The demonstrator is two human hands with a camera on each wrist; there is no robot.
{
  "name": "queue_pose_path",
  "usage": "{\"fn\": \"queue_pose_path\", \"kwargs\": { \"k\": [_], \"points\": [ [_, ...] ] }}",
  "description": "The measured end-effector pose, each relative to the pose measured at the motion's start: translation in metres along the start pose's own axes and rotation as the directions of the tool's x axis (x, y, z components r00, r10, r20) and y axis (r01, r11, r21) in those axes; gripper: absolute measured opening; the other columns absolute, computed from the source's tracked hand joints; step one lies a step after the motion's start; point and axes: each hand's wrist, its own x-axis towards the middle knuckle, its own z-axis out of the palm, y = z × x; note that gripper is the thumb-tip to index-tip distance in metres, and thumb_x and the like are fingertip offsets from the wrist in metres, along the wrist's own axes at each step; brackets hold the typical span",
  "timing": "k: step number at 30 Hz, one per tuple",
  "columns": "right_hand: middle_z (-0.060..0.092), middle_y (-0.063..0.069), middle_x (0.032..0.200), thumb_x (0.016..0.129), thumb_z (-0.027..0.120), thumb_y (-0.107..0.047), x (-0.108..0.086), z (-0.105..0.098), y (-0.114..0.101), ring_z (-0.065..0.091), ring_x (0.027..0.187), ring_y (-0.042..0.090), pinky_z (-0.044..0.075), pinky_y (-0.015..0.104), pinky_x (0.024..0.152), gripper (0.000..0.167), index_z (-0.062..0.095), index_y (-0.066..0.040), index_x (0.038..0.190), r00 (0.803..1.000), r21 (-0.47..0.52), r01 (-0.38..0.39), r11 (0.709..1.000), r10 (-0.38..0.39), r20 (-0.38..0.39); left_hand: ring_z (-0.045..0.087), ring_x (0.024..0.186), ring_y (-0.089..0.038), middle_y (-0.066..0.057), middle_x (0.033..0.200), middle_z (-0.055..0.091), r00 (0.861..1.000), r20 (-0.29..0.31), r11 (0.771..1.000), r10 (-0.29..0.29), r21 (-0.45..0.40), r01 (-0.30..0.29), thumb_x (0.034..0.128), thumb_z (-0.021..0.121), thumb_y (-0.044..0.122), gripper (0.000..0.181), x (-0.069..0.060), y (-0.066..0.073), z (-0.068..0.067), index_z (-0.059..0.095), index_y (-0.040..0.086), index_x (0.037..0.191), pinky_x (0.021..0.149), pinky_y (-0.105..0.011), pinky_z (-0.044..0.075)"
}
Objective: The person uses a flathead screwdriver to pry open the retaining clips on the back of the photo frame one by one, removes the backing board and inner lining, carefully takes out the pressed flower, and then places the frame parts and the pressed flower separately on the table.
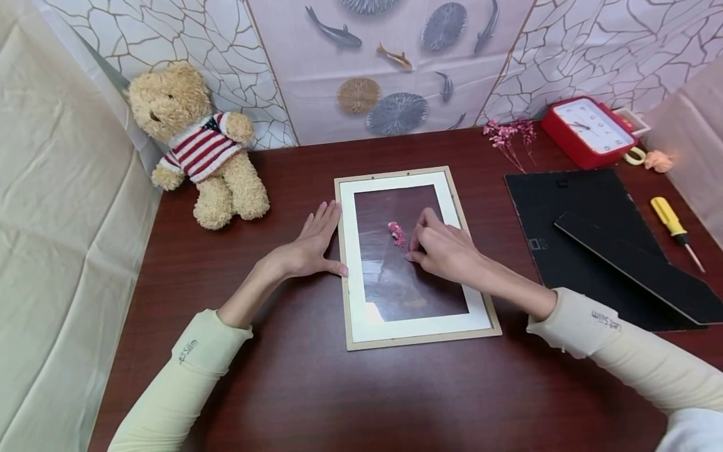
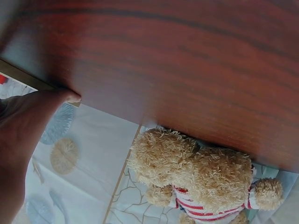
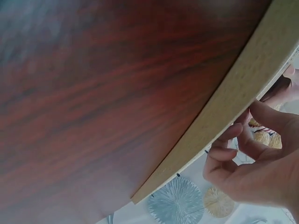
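A light wooden picture frame (image 1: 423,341) with a white mat (image 1: 353,301) and a clear pane lies flat on the dark red-brown table. Within the mat's window, my right hand (image 1: 449,250) pinches the stem of a small pink dried flower sprig (image 1: 397,234) between thumb and fingers, low over the pane. My left hand (image 1: 307,251) is spread at the frame's left side, its fingertips and thumb touching the edge. In the right wrist view the frame's wooden side (image 3: 205,121) hides the sprig, and the curled fingers (image 3: 224,158) show beyond it.
A black backing board (image 1: 570,194) with a stand leg (image 1: 638,267) lies to the right, with a yellow screwdriver (image 1: 668,216) beyond. At the back right are more pink dried flowers (image 1: 508,135) and a red clock (image 1: 590,132). A teddy bear (image 1: 198,147) sits back left.
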Motion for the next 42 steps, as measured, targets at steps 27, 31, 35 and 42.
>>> {"fn": "queue_pose_path", "kwargs": {
  "k": [27, 31, 35, 42],
  "points": [
    [0.064, 0.020, 0.127, 0.109, 0.066, -0.011, 0.025, -0.076, 0.088, 0.056, 0.118, 0.035, 0.051, 0.062, 0.112, 0.027, 0.073, 0.011, 0.123, 0.947, 0.530, -0.292, 0.796, 0.165, 0.275, -0.028, 0.168, -0.030, -0.017, 0.182, -0.023, 1.000, -0.003, 1.000, 0.007, 0.000, -0.007, 0.0922, 0.090, 0.034, 0.137, 0.004, -0.005, 0.003, -0.017, 0.003, 0.173, 0.136, -0.051, -0.015],
    [0.067, 0.008, 0.107, 0.109, 0.067, -0.015, 0.033, -0.088, 0.116, 0.056, 0.105, 0.027, 0.056, 0.051, 0.102, 0.029, 0.076, 0.009, 0.123, 0.943, 0.488, -0.299, 0.820, 0.175, 0.283, -0.029, 0.168, -0.028, -0.014, 0.182, -0.024, 1.000, 0.001, 1.000, 0.000, 0.007, 0.000, 0.0918, 0.090, 0.037, 0.138, 0.005, -0.010, 0.005, -0.017, 0.005, 0.173, 0.136, -0.050, -0.015],
    [0.068, 0.005, 0.106, 0.111, 0.065, -0.020, 0.042, -0.101, 0.145, 0.057, 0.103, 0.024, 0.058, 0.052, 0.105, 0.037, 0.073, 0.010, 0.129, 0.927, 0.440, -0.337, 0.832, 0.212, 0.309, -0.029, 0.167, -0.028, -0.014, 0.182, -0.024, 1.000, 0.004, 1.000, 0.004, -0.002, -0.004, 0.0920, 0.090, 0.037, 0.138, 0.005, -0.010, 0.006, -0.017, 0.005, 0.173, 0.136, -0.051, -0.016],
    [0.068, 0.002, 0.103, 0.112, 0.062, -0.020, 0.056, -0.115, 0.179, 0.056, 0.099, 0.022, 0.059, 0.032, 0.088, 0.035, 0.075, 0.011, 0.125, 0.910, 0.380, -0.379, 0.844, 0.263, 0.322, -0.029, 0.167, -0.027, -0.013, 0.182, -0.024, 1.000, 0.001, 1.000, 0.002, -0.003, -0.002, 0.0924, 0.090, 0.039, 0.138, 0.004, -0.007, 0.003, -0.017, 0.006, 0.173, 0.136, -0.050, -0.016]
  ]
}}
